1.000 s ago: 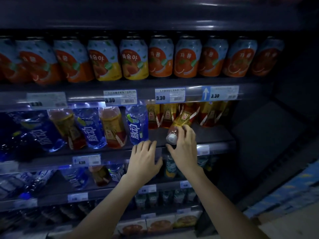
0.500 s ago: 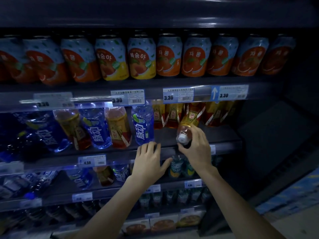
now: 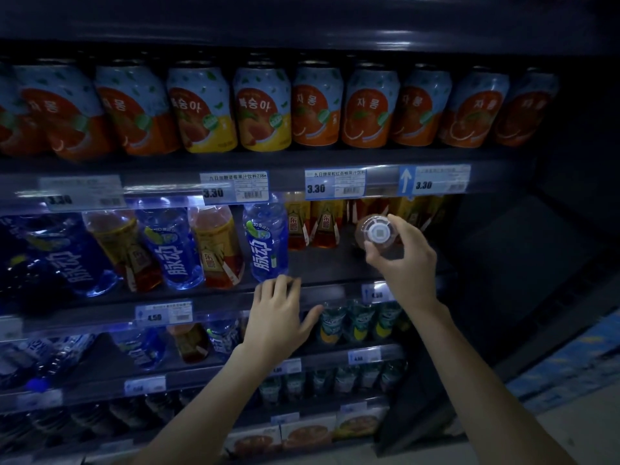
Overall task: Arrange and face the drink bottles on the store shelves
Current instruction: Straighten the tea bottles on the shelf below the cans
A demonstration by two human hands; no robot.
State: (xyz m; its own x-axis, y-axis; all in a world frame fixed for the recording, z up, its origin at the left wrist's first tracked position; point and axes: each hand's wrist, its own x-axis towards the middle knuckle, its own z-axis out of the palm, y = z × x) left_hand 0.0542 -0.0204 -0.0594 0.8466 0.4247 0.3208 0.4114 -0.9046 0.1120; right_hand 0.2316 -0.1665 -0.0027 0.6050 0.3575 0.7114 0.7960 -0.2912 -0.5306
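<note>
My right hand (image 3: pixel 404 260) grips a tea bottle (image 3: pixel 377 233) by its neck; the bottle lies on its side with its white cap pointing straight at me, over the second shelf (image 3: pixel 322 270). Behind it stand more tea bottles with yellow and red labels (image 3: pixel 325 226). My left hand (image 3: pixel 278 317) rests flat, fingers spread, on the front edge of that shelf, just below a blue drink bottle (image 3: pixel 265 239). Left of that one, blue bottles (image 3: pixel 171 246) and tea bottles (image 3: pixel 218 246) alternate, leaning.
A row of orange and yellow juice cans (image 3: pixel 261 109) fills the top shelf. Price tags (image 3: pixel 335 184) line the shelf rails. Green-labelled bottles (image 3: pixel 359 322) sit on the third shelf under my right hand. Lower shelves hold dark bottles and boxed goods (image 3: pixel 308 434).
My right hand has tipped the tea bottle further so its cap now faces me, and shifted it right and deeper over the shelf. My left hand stays on the shelf edge.
</note>
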